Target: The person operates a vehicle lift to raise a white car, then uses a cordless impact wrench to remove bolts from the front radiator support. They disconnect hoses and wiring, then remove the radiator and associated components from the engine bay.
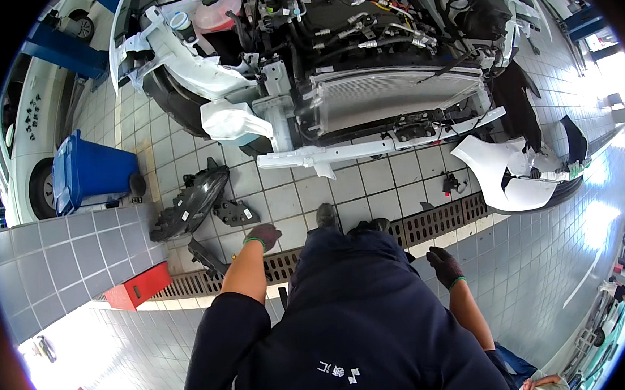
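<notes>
My left hand (263, 236), in a dark glove with a green cuff, hangs at my left side over the floor grate. Its fingers are loosely bent, and nothing shows in it. A black headlamp unit (195, 202) and a smaller black part (235, 213) lie on the tiles near that hand. On the other side my gloved right hand (446, 267) is held away from my body, fingers apart and holding nothing. In front of me stands a car with its front stripped. Its radiator (400, 98) and white crossbeam (367, 150) are exposed, apart from both hands.
A white bumper cover (504, 185) lies on the floor to the right. The blue wheeled bin (97, 170) stands at left, beyond a tiled ledge (63, 256) and a red box (139, 287). A slotted grate (437, 221) crosses by my feet. Someone's arm (546, 381) shows lower right.
</notes>
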Motion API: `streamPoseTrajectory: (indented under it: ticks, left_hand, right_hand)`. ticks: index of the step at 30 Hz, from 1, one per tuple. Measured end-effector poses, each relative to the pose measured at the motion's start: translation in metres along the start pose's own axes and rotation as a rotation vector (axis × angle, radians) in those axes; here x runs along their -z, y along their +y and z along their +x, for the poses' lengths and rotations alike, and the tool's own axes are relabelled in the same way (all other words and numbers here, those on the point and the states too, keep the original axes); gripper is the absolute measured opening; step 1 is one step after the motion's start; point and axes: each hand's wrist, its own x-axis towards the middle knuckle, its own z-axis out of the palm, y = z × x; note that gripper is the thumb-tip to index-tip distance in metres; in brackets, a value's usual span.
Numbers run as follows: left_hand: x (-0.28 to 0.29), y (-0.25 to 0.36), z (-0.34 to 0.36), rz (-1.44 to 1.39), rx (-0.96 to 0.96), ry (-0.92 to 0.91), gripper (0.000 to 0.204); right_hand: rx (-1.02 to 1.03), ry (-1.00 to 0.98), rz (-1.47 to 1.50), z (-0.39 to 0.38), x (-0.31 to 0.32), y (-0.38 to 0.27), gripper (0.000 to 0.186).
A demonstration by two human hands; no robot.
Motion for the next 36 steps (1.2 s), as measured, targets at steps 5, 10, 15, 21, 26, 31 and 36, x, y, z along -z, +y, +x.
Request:
streamPoseTrajectory:
  ticks: [5,10,15,21,26,31,36]
  left_hand:
    - [0.047,0.047,0.012,-0.379,0.108,0.138,0.04]
    - [0.075,0.054,0.026,-0.405,0.047,0.138,0.048]
    - [0.057,0.021,0.031,-0.386,0.097,0.131,0.063]
    - [0.073,0.015,0.012,-0.398,0.158,0.061,0.057]
    - [0.058,0.01,0.009,-0.406,0.147,0.058,0.058]
    - [0.065,0.021,0.014,-0.376,0.102,0.074,0.058]
    - [0.049,0.011,0.031,-0.344,0.071,0.022,0.066]
  right_hand:
    - [-0.139,0.049,0.096,-0.011,0.0,-0.01,0.053]
    - [-0.19,0.052,0.118,-0.017,-0.007,0.026,0.059]
    - [-0.176,0.01,0.072,-0.018,-0.017,0.017,0.062]
    - [-0.084,0.07,0.0,-0.016,-0.018,0.033,0.06]
    - [-0.151,0.075,-0.025,-0.018,-0.013,0.014,0.059]
    - [-0.11,0.091,-0.124,-0.019,-0.013,0.026,0.058]
    - [-0.104,0.094,-0.102,-0.022,-0.015,0.002,0.057]
